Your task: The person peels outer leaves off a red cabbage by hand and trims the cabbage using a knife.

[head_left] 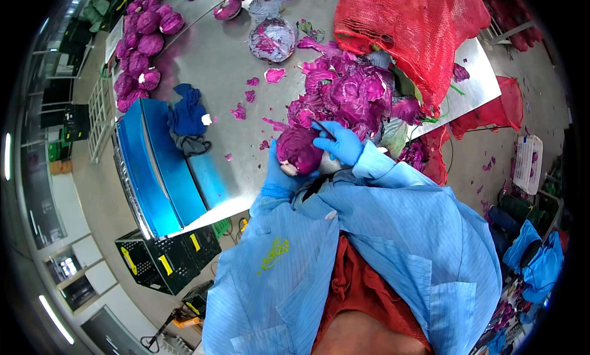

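Observation:
Both hands wear blue gloves near the table's front edge. My left hand [281, 177] is wrapped round the left and lower side of a purple cabbage [298, 151], whose pale stem end faces down toward my body. At the cabbage's right side, my right hand [342, 145] is closed on the handle of a dark, thin tool [323, 130]; its working end is too small to make out. Just beyond the hands lies a heap of loose purple leaves [350, 90]. Farther back rests a grey-purple cabbage [272, 40].
A red mesh sack [405, 29] stands on the metal table [209, 60] at the back right. Several purple cabbages [149, 44] line the far left. A blue box [157, 164] and dark blue cloth [187, 112] are at the left. Black crates [163, 263] stand below.

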{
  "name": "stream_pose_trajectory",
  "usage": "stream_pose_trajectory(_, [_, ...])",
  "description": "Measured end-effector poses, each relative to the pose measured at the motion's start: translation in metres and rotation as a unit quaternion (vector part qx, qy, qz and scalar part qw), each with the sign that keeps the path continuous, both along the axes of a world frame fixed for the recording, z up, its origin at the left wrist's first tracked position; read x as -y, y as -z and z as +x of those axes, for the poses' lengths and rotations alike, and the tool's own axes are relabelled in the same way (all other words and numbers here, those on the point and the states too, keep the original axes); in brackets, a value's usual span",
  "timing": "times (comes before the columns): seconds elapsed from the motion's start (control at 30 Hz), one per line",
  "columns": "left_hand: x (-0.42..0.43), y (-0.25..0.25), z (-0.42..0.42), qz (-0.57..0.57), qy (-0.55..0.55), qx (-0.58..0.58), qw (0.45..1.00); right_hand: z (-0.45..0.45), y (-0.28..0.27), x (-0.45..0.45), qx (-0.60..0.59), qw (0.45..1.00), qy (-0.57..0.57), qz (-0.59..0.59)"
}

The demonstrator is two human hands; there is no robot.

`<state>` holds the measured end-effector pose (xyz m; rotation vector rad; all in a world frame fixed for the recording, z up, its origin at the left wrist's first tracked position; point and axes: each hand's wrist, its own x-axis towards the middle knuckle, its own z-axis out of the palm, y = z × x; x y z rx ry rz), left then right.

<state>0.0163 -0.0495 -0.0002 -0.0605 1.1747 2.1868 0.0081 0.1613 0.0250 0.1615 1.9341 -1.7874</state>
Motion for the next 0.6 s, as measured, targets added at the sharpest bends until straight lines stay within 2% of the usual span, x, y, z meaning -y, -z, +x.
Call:
stream_pose_trajectory(0.03, [-0.004, -0.002, 0.002, -0.181, 0.042, -0.131, 0.974, 0.003, 0.014, 0.007, -0.094, 0.995, -0.013, 0.033])
stream_pose_trajectory(0.07, [-0.008, -0.004, 0.004, -0.362, 0.078, -0.243, 0.896, 0.005, 0.027, 0.008, -0.115, 0.99, -0.035, 0.076])
stream_pose_trajectory(0.1, [-0.013, -0.012, 0.007, -0.308, 0.044, -0.211, 0.927, 0.004, 0.032, 0.009, -0.134, 0.982, -0.056, 0.118])
stream_pose_trajectory(0.13, [-0.018, -0.02, 0.01, -0.251, 0.01, -0.178, 0.952, 0.003, 0.044, 0.01, -0.224, 0.962, -0.048, 0.149])
stream_pose_trajectory(0.2, [-0.017, -0.022, 0.013, -0.074, -0.033, 0.014, 0.997, -0.004, 0.06, 0.011, -0.397, 0.894, -0.032, 0.205])
stream_pose_trajectory(0.23, [-0.009, -0.018, 0.013, 0.047, -0.043, 0.171, 0.983, -0.007, 0.061, 0.011, -0.299, 0.947, -0.009, 0.113])
stream_pose_trajectory(0.27, [-0.002, -0.011, 0.012, 0.166, -0.05, 0.32, 0.931, -0.011, 0.062, 0.011, -0.195, 0.98, 0.015, 0.019])
stream_pose_trajectory(0.3, [0.004, 0.002, 0.011, 0.088, -0.097, 0.321, 0.938, -0.015, 0.054, 0.011, -0.088, 0.993, 0.039, -0.076])
stream_pose_trajectory(0.33, [0.012, 0.022, 0.011, 0.008, -0.144, 0.319, 0.937, -0.02, 0.032, 0.009, -0.013, 0.993, 0.061, -0.098])
stream_pose_trajectory(0.37, [0.019, 0.051, 0.01, -0.097, -0.203, 0.195, 0.955, -0.024, 0.027, 0.009, 0.012, 0.995, 0.053, -0.087])
stream_pose_trajectory(0.4, [0.027, 0.079, 0.008, -0.227, -0.258, 0.08, 0.936, -0.029, 0.025, 0.007, 0.038, 0.995, 0.046, -0.077])
stream_pose_trajectory(0.43, [0.02, 0.053, 0.002, -0.289, -0.228, -0.035, 0.929, -0.033, 0.025, 0.005, 0.064, 0.995, 0.04, -0.067])
stream_pose_trajectory(0.5, [0.013, 0.003, -0.01, -0.393, -0.157, -0.264, 0.867, -0.038, 0.045, 0.002, 0.056, 0.995, 0.039, -0.071])
stream_pose_trajectory(0.53, [0.017, 0.006, -0.015, -0.407, -0.092, -0.311, 0.854, -0.039, 0.049, 0.002, 0.051, 0.996, 0.033, -0.069])
stream_pose_trajectory(0.6, [0.011, 0.004, -0.017, -0.4, -0.074, -0.331, 0.852, -0.041, 0.047, 0.0, 0.07, 0.996, 0.012, -0.045])
